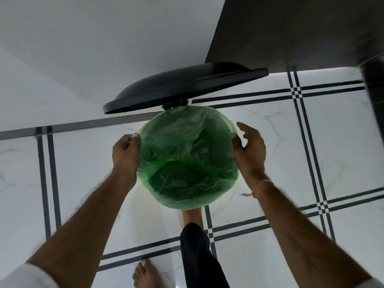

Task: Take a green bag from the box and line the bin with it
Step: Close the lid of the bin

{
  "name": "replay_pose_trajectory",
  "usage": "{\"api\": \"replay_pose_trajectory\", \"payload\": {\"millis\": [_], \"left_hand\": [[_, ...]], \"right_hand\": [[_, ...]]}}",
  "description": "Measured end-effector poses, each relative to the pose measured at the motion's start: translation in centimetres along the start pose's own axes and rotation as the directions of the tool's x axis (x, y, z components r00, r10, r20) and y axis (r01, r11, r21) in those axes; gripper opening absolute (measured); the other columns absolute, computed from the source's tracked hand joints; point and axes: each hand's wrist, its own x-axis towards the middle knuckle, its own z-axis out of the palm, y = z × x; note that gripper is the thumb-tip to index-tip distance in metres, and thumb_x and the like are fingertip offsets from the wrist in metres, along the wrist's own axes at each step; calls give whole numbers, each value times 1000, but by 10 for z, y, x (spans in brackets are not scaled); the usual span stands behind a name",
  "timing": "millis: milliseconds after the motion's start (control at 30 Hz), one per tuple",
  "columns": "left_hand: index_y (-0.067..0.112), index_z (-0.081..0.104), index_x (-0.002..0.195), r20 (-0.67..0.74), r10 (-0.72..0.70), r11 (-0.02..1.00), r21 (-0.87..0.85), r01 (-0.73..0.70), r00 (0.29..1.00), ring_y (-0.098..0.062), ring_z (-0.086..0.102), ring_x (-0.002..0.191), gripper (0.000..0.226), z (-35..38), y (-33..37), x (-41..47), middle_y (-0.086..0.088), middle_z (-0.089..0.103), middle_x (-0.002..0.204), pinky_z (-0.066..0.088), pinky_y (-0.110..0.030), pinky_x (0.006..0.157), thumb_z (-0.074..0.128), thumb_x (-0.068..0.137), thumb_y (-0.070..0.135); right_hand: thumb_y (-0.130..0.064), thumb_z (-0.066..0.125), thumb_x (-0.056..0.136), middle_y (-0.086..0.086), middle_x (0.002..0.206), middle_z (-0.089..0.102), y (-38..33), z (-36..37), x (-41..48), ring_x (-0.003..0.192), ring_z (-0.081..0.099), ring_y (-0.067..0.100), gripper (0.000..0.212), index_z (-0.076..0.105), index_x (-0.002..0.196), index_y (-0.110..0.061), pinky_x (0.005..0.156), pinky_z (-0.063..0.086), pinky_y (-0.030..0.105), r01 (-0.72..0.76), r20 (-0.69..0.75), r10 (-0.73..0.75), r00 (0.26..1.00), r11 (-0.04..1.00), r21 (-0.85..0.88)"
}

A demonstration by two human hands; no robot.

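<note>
Two hands at opposite sides of the bin mouth, with the green bag [187, 156] already stretched over the round rim and hanging loose and crumpled inside. Left hand [125, 151] closed in a narrow pinch on the film at the left edge of the rim, thumb and forefinger pressed together on the plastic. Right hand [248, 150] at the right edge, fingers spread and curled, thumb touching or almost touching the film; not gripping anything, as far as visible. Black lid [185, 86] standing open behind the mouth, hinged at the far edge. One foot [191, 214] placed at the near base of the bin, probably on a pedal, though this part is hidden under the bag overhang. Bin body itself not visible, fully covered from above by green plastic.

Lining nearly complete: film folded outward along the near edge and both sides, somewhat bunched at the far edge near the hinge. Deciding relation for the next move: the rim lies between the hands, each hand just outside it, so a downward pull from both sides would seat the fold. Left hand better placed, since already holding film; right hand needs first to close on the edge. Risk of tearing such thin plastic with uneven pulling.
</note>
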Motion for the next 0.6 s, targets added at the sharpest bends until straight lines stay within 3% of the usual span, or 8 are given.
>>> {"api": "replay_pose_trajectory", "payload": {"millis": [33,100,167,233,300,367,500,600], "left_hand": [[8,65,84,8,-10,1000,-22,10,1000,-26,63,83,38,-1,0,-2,-11,64,88,59,-51,83,55,102,39],[9,67,84,9,-46,998,-42,47,999,-22,68,85,44,-1,3,-7,-6,70,92,56,-31,76,50,105,44],[17,70,92,-14,-56,997,-49,55,998,-20,70,93,46,2,7,-16,-2,73,100,51,-25,76,44,105,52],[12,66,103,-89,-33,999,-29,31,995,-21,66,96,50,1,11,-23,4,68,99,48,-26,75,43,103,56],[15,58,107,-148,-16,999,-47,9,989,-13,57,91,44,-6,24,-38,11,57,93,42,-23,74,43,103,56],[19,56,112,-141,-59,983,-178,34,988,-10,55,101,43,-12,37,-44,11,57,102,46,-27,87,41,103,58],[24,46,149,54,-41,890,-452,61,998,-17,47,138,69,-35,94,-68,4,50,149,41,-44,113,35,99,70],[21,59,131,207,57,923,-383,27,977,-17,45,136,60,-38,127,-85,6,56,137,37,-45,115,46,96,69]], "right_hand": [[-20,63,99,10,117,73,3,-1,3,100,65,19,22,73,118,-16,92,60,44,-147,129,133,983,983,106],[-24,61,102,16,106,75,2,-2,7,91,67,18,20,75,110,-11,90,61,51,-292,298,222,928,931,218],[-29,62,102,3,112,74,-8,-12,6,97,67,12,27,70,123,-14,92,60,30,-332,261,265,928,906,261],[-37,59,103,-4,132,65,-24,-22,0,114,62,10,41,60,139,-18,95,51,18,-327,216,265,940,879,345],[-49,52,103,-1,149,55,-44,-39,-7,133,54,17,52,52,148,-22,107,49,34,-308,243,217,945,841,445],[-53,39,106,-1,156,46,-69,-48,-4,138,49,20,54,44,154,-29,109,47,42,-306,293,169,941,796,522],[-63,30,104,-3,160,40,-139,-80,21,138,48,22,62,37,158,-33,110,46,43,-348,341,153,928,688,637],[-64,50,97,-5,148,55,-173,-98,31,133,53,19,60,56,144,-27,101,49,35,-316,386,101,917,773,550]]}}
